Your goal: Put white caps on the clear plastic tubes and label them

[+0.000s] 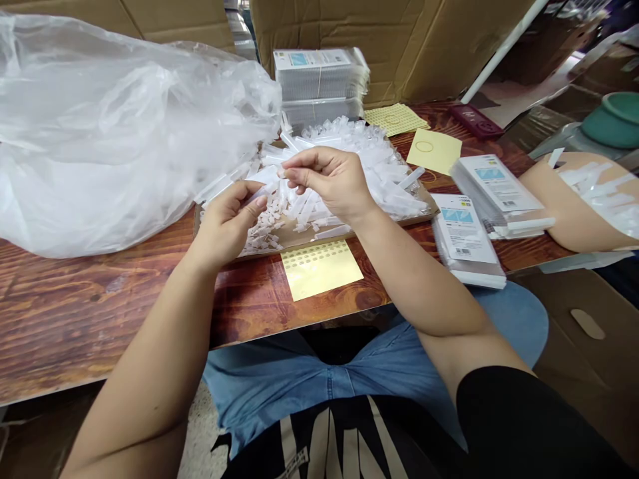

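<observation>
So we've got our left hand [230,219] pinching a slim translucent plastic strip [265,187], our right hand [329,178] gripping a tiny white bit [281,173], both above the shallow brown cardboard tray [293,237].

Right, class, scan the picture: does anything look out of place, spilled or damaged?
Nothing looks plainly damaged or spilled. Slightly untidy: one translucent strip juts over the right rim of the cardboard tray, while many others lie heaped inside.

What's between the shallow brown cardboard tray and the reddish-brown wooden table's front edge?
The head view shows a yellow rectangular paper sheet lying there on the table.
</observation>
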`<state>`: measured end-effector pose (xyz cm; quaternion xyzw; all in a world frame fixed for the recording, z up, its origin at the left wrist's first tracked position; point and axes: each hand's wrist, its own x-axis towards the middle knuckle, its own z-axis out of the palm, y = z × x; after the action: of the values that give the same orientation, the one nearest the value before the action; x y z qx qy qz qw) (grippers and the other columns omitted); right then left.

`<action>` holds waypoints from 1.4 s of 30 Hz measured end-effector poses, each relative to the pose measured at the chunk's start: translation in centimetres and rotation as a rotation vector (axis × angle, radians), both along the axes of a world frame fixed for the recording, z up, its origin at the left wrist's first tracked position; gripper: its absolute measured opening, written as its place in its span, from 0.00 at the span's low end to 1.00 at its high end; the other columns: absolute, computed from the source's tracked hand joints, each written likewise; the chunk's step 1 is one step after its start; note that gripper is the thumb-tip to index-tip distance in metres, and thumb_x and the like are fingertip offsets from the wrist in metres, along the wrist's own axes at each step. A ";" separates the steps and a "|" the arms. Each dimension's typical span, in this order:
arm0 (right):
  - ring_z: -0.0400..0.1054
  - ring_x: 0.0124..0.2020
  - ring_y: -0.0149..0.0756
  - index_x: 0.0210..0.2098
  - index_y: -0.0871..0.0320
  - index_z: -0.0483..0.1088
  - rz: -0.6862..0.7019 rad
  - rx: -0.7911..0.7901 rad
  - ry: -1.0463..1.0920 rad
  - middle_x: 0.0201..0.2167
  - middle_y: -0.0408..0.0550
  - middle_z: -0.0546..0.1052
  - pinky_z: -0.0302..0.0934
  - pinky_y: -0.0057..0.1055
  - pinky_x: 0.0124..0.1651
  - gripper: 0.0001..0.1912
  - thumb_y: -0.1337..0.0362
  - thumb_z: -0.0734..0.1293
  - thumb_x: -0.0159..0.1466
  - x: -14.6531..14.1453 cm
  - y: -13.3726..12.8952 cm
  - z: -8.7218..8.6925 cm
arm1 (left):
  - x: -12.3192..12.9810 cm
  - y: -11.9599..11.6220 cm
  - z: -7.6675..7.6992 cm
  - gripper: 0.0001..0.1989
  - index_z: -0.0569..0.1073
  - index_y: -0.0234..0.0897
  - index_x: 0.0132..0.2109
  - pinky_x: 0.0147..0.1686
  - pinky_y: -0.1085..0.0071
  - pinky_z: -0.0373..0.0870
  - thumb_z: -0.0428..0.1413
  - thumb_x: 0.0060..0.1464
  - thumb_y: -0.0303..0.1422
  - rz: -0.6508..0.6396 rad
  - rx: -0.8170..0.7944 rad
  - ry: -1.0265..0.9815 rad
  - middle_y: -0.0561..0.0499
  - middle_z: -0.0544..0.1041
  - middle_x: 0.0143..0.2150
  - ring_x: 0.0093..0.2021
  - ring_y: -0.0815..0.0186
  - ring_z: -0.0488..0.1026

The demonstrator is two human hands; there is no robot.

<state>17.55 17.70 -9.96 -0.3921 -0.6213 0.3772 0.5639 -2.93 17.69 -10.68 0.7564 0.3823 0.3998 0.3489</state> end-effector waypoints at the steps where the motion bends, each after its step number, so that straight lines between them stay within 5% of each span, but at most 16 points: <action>1: 0.69 0.31 0.29 0.34 0.56 0.75 0.022 -0.016 0.024 0.30 0.42 0.76 0.68 0.28 0.36 0.07 0.61 0.75 0.60 -0.2 -0.1 0.0 | 0.1 -0.1 0.0 0.18 0.76 0.40 0.43 0.28 0.68 0.64 0.59 0.59 0.50 -0.004 0.003 0.012 0.50 0.73 0.32 0.29 0.66 0.65; 10: 0.69 0.31 0.28 0.31 0.58 0.76 0.077 -0.055 -0.005 0.28 0.41 0.76 0.69 0.28 0.37 0.08 0.64 0.77 0.56 0.1 -0.7 0.5 | 0.2 -0.6 0.0 0.21 0.77 0.40 0.46 0.35 0.66 0.69 0.57 0.60 0.53 0.005 0.058 0.064 0.48 0.77 0.38 0.36 0.62 0.71; 17: 0.69 0.30 0.29 0.27 0.57 0.74 0.082 -0.076 0.022 0.26 0.41 0.75 0.68 0.28 0.35 0.10 0.63 0.79 0.55 0.1 -1.3 0.8 | 0.6 -1.5 0.0 0.13 0.75 0.40 0.48 0.45 0.62 0.71 0.52 0.66 0.41 0.077 0.399 0.250 0.46 0.77 0.38 0.41 0.59 0.73; 23: 0.68 0.28 0.28 0.26 0.57 0.75 0.086 -0.085 0.037 0.26 0.41 0.75 0.70 0.29 0.36 0.09 0.64 0.78 0.54 -0.3 -1.1 -0.4 | 0.5 -1.6 -0.6 0.12 0.73 0.40 0.51 0.43 0.64 0.72 0.49 0.68 0.35 0.108 0.555 0.389 0.45 0.76 0.40 0.42 0.59 0.74; 31: 0.68 0.26 0.27 0.28 0.59 0.75 0.099 -0.078 0.026 0.25 0.41 0.75 0.69 0.29 0.34 0.06 0.67 0.75 0.57 -0.6 0.0 -2.3 | 0.4 -1.0 -1.2 0.12 0.73 0.42 0.52 0.45 0.63 0.72 0.48 0.68 0.34 0.115 0.567 0.454 0.44 0.76 0.43 0.44 0.57 0.75; 38: 0.70 0.43 0.37 0.42 0.56 0.76 -0.050 0.255 -0.448 0.40 0.47 0.77 0.69 0.40 0.50 0.08 0.60 0.73 0.64 1.2 -1.2 -0.7 | -0.8 -0.3 -0.4 0.12 0.75 0.40 0.51 0.46 0.62 0.71 0.51 0.68 0.38 0.157 0.476 0.390 0.46 0.77 0.40 0.44 0.58 0.75; 42: 0.65 0.56 0.51 0.32 0.56 0.76 0.065 0.389 -0.891 0.48 0.52 0.74 0.61 0.54 0.60 0.06 0.63 0.72 0.65 2.4 -2.4 0.2 | -2.4 0.0 0.5 0.13 0.77 0.44 0.49 0.43 0.61 0.70 0.54 0.66 0.44 0.241 0.427 0.329 0.48 0.78 0.41 0.41 0.59 0.74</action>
<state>19.93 15.28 -9.73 -0.3832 -0.8731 0.0671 0.2939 -5.32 17.70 -10.14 0.8166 0.4281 0.3817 0.0650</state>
